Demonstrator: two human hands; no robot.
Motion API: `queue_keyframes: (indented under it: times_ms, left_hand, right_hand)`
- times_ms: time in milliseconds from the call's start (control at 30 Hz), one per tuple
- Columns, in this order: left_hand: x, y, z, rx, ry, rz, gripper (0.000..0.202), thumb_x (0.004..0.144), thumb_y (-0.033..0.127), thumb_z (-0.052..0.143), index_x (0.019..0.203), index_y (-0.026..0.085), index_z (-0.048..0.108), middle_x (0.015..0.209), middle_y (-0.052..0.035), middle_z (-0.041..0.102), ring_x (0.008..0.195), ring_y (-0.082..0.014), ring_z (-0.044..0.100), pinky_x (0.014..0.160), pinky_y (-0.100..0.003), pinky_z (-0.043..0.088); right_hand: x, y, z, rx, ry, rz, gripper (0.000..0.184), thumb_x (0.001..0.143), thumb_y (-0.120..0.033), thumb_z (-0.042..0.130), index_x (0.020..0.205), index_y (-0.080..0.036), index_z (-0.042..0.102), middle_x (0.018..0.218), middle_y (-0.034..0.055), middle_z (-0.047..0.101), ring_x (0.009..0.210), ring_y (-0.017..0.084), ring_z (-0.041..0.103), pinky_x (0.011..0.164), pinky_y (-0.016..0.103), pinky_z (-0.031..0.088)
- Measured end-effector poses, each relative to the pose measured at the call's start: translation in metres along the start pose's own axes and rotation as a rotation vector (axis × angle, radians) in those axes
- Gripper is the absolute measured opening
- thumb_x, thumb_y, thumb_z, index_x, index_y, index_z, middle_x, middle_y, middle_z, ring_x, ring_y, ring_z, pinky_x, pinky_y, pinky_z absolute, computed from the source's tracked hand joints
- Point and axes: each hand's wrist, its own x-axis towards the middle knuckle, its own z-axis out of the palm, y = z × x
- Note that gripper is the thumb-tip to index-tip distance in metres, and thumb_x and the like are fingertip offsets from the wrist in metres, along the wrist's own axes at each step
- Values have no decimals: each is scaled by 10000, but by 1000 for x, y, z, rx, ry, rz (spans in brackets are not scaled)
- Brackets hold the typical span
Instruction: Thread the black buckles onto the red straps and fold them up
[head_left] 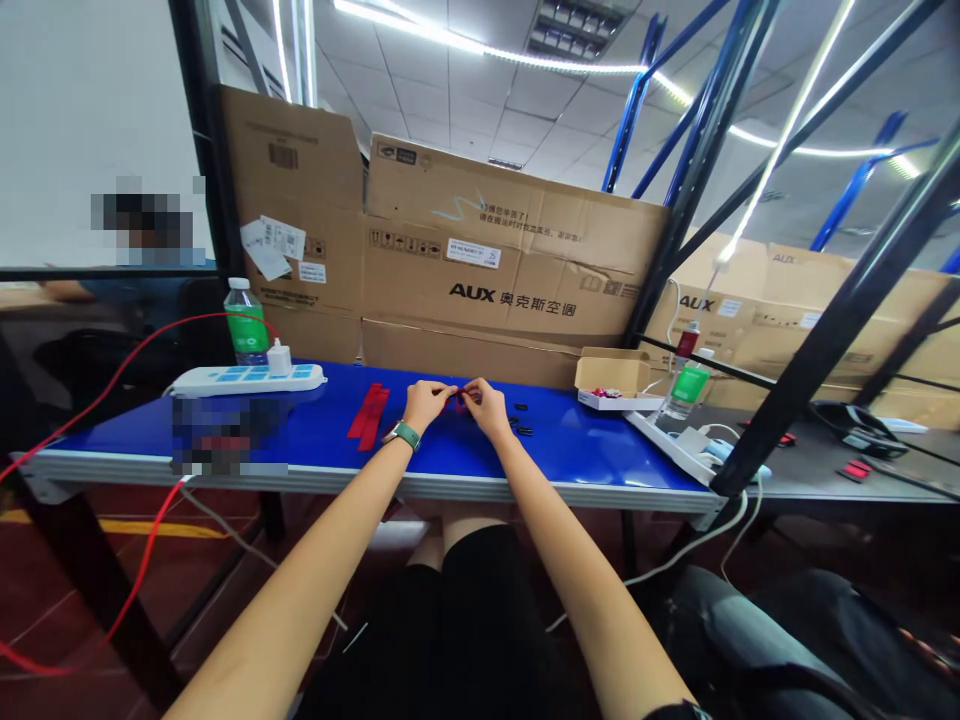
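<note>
The large carton (512, 240) reads "AUX 奥克斯空调" in black print on its front. To the right of that carton, a second carton (795, 320) shows "AUX" twice. Smaller labels on the large carton are too small to read.

Bare forearms (315, 540), no sleeves, run back from the left fingers (435, 392); behind those fingers, on the left wrist, a wristwatch (403, 435) with green strap; far behind the fingers, black shorts or skirt (450, 630); a dark band (679, 713) cut off at frame's edge on the right arm.
</note>
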Motion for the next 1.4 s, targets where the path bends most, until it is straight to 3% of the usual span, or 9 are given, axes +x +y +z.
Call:
queue_keyframes:
  times_ms: [100,267,433,700,900,1067,1267,1400]
  left_hand:
    - [-1,2,1,2,-52,32,193,877,254,660,966,201,823,1010,-59,795,990,-255,746,918,-332,559]
    - [-1,3,4,27,-88,87,241,877,192,634,1040,197,812,1069,-57,781,1036,-245,739,957,-333,557]
    - [-1,-1,4,84,-121,160,236,885,193,623,1007,208,824,1053,-59,782,1001,-266,745,902,-331,561]
    - [-1,-4,6,246,-193,284,272,901,185,563,980,208,822,1006,-100,791,930,-255,739,834,-314,520]
    - [-1,1,8,336,-292,297,261,891,184,557,806,174,803,837,-116,784,711,-216,700,674,-280,462]
    - [-2,4,7,284,-252,340,279,939,233,534,919,192,809,900,-100,791,759,-210,710,676,-273,441]
    - [-1,1,8,328,-240,282,304,946,248,540,813,172,803,851,-133,782,747,-226,717,685,-288,458]
    - [2,-3,8,277,-122,203,229,921,245,590,895,186,809,914,-107,792,833,-221,730,746,-284,495]
  right_hand:
    - [0,0,-2,-64,55,-35,58,861,-250,600,866,-213,643,822,32,740,753,177,705,738,261,538]
    - [-2,-1,-4,-222,59,-122,106,892,-228,587,823,-208,665,837,44,751,754,175,692,742,246,503]
    - [-2,-1,1,-372,15,-151,186,926,-217,589,764,-203,681,810,46,747,744,166,674,720,223,460]
    - [-3,-6,2,-550,-78,-90,169,920,-160,583,839,-192,728,890,75,769,829,188,693,742,235,424]
    - [-5,-8,4,-665,-162,-24,170,925,-154,557,897,-199,719,952,98,770,890,216,701,755,251,415]
    - [-6,-8,-1,-661,-90,-8,146,983,-193,504,1038,-199,639,957,76,758,875,202,696,760,241,414]
    - [-9,-15,-3,-694,-209,-153,248,944,-80,452,1130,-193,570,1013,109,747,906,206,691,759,243,430]
    - [-8,-13,4,-488,-74,-74,274,934,-89,487,1184,-186,543,996,79,756,916,182,711,779,224,460]
